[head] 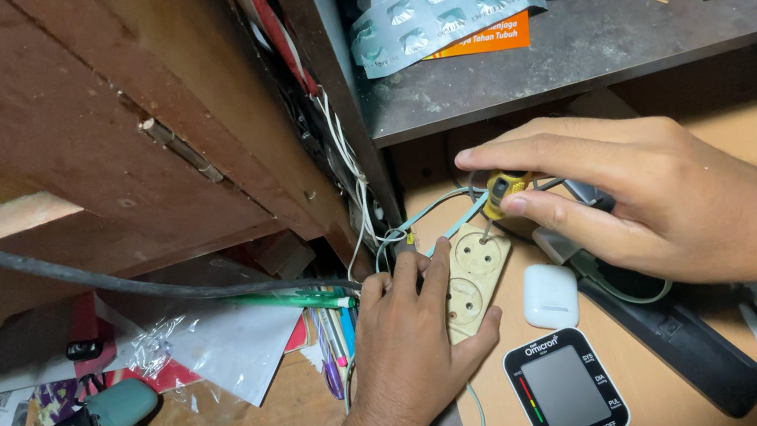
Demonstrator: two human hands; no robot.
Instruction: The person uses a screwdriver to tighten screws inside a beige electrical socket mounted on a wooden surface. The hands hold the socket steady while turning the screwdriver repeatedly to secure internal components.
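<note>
Wooden desk (648, 383): left hand (414, 339) fingers clasp cream double socket (472, 279); right hand (638, 192) fingers pinch yellow-handled screwdriver (502, 189).

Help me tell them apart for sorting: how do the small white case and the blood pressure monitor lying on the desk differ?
The small white case is plain, glossy and rounded; the blood pressure monitor is black-faced with a grey screen, a white border and printed labels. The case is smaller than the monitor. The case lies closer to the double socket strip held by the left hand. Both rest flat on the light wooden desk.
</note>
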